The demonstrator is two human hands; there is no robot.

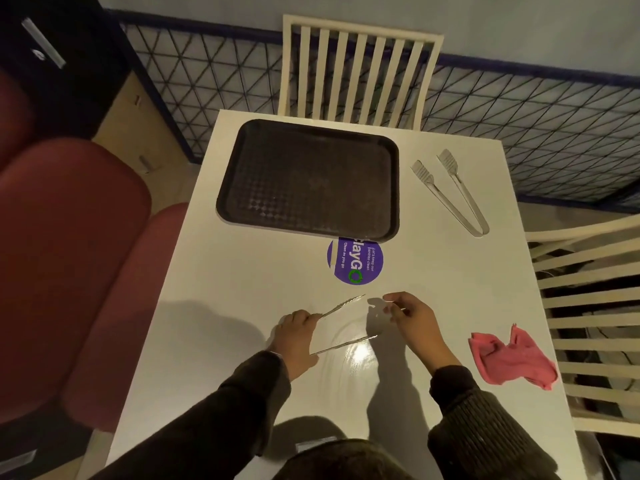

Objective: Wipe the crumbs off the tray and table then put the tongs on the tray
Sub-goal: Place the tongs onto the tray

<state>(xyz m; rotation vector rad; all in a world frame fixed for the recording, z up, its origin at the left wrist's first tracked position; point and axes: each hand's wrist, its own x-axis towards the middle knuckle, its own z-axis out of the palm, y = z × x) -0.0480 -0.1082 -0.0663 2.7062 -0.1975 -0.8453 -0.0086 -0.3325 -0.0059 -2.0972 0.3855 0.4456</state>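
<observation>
- Nearest, the left hand (pixel 294 337) was clamped on a pair of tongs (pixel 341 327) at the hinge end, its two arms splayed rightward toward the right hand.
- Just right of that grip, the right hand (pixel 412 318) had thumb and forefinger pinched together near the upper tong tip; whether they touched metal or pinched some small thing, I could not tell.
- Right of both hands lay the pink cloth (pixel 512 358), crumpled and apart from either hand, nearer the right.
- Beyond the grip sat a purple sticker (pixel 355 261), its far edge under the tray.
- Further out, straight ahead of the left hand, lay the tray (pixel 308 181), dark, its bed looking bare, its long axis across the table (pixel 242 271).
- Farthest right of the tray, a second pair (pixel 450 192) lay splayed, hinge toward the person, the right hand nearer.
- Judging by this, the held tongs needed carrying forward, away from the body.
</observation>
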